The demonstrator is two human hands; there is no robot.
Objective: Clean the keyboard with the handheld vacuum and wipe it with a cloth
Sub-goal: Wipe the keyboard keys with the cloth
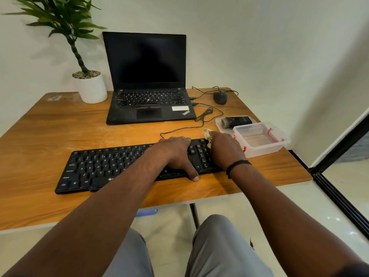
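Observation:
A black keyboard [103, 166] lies across the front of the wooden table [60, 126]. My left hand [175, 154] lies flat over its right-middle keys, fingers reaching the far edge and thumb at the near edge. My right hand [223, 150] is over the keyboard's right end and grips a small beige cloth [207, 135], which sticks out by the far right corner. The black handheld vacuum [236, 121] with a brush tip lies on a clear lid behind the right hand.
An open black laptop [147, 82] stands at the back centre, a potted plant [89, 84] to its left, a black mouse [220, 97] with cables to its right. A clear plastic box [261, 139] sits at the table's right edge.

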